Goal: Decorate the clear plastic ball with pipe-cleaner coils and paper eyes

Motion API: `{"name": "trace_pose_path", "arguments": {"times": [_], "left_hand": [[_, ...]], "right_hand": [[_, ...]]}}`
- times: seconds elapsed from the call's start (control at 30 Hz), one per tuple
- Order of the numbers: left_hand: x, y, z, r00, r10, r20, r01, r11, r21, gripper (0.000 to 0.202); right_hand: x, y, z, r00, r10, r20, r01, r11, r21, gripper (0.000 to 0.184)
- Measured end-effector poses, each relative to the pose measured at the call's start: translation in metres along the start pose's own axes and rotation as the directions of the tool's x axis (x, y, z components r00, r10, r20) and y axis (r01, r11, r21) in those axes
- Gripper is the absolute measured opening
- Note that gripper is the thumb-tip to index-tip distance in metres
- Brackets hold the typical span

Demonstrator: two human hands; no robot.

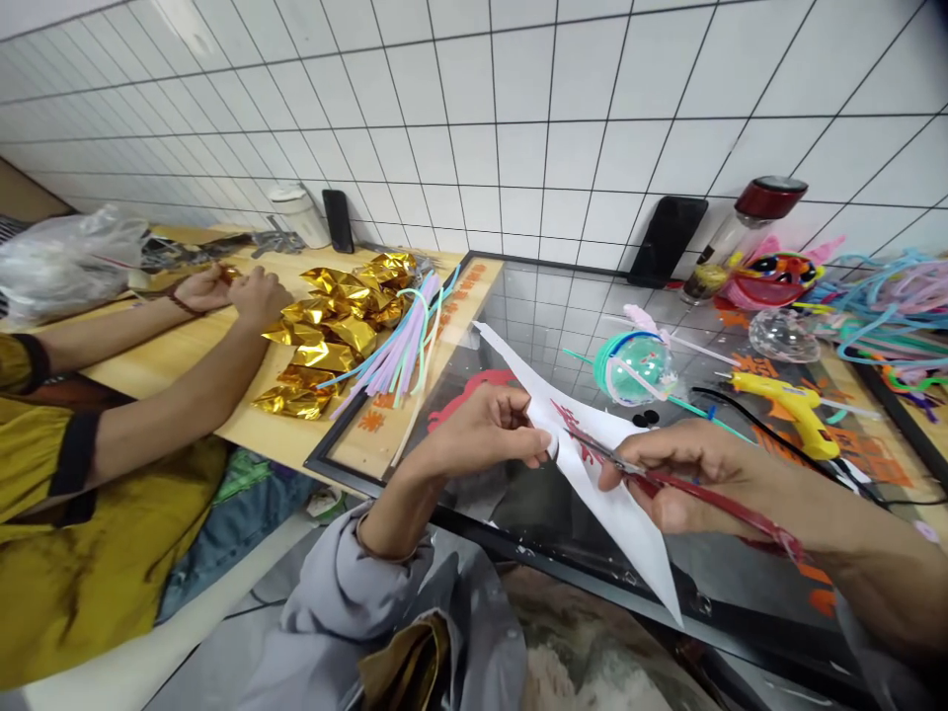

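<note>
My right hand (696, 474) is closed around scissors (667, 479) with red handles. Their metal blades lie at red markings on a white sheet of paper (618, 528), pointing toward my left hand. Fingers of my left hand (493, 434) pinch the paper near its left edge, close to the blade tips. The sheet is held slanted above the dark glass tabletop, one long corner hanging toward me. A red cut-out shape (466, 400) lies behind my left hand, partly hidden by it. Whether the blades are parted is hard to make out.
A yellow glue gun (796, 405) and a clear ball wrapped in pipe cleaners (635, 365) lie to the right. Pastel pipe cleaners (396, 346) and gold foil pieces (330, 341) lie left, beside a co-worker's hands (237, 293). A phone (667, 242) leans on the wall.
</note>
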State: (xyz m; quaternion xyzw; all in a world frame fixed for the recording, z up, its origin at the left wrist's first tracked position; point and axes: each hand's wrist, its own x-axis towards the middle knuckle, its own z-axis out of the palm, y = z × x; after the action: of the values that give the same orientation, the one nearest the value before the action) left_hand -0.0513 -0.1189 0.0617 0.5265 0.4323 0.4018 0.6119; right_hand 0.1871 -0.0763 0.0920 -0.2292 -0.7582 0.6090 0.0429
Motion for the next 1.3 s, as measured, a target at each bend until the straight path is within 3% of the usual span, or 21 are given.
{"name": "trace_pose_path", "arguments": {"times": [0.13,0.23,0.63,0.97,1.3], "left_hand": [[-0.001,-0.006,-0.001,0.999,-0.042,0.030,0.043,0.999,-0.012,0.016],[0.000,-0.011,-0.002,0.997,-0.050,0.052,0.053,0.997,-0.059,0.014],[0.010,-0.034,0.008,0.992,-0.107,0.065,0.119,0.968,-0.223,0.022],[0.013,-0.035,0.012,0.989,-0.146,0.029,0.149,0.955,-0.257,0.023],[0.012,-0.041,0.008,0.988,-0.154,0.018,0.154,0.951,-0.267,0.024]], "right_hand": [[0.006,-0.010,0.004,0.978,0.172,0.119,-0.174,0.985,0.001,0.047],[0.007,-0.010,0.006,0.961,0.232,0.148,-0.241,0.969,0.047,0.048],[0.000,0.013,0.012,0.971,0.234,0.047,-0.238,0.961,0.138,0.046],[0.003,0.030,0.019,0.980,0.197,-0.019,-0.186,0.950,0.250,0.051],[0.008,0.035,0.019,0.976,0.211,-0.059,-0.190,0.947,0.259,0.052]]}}
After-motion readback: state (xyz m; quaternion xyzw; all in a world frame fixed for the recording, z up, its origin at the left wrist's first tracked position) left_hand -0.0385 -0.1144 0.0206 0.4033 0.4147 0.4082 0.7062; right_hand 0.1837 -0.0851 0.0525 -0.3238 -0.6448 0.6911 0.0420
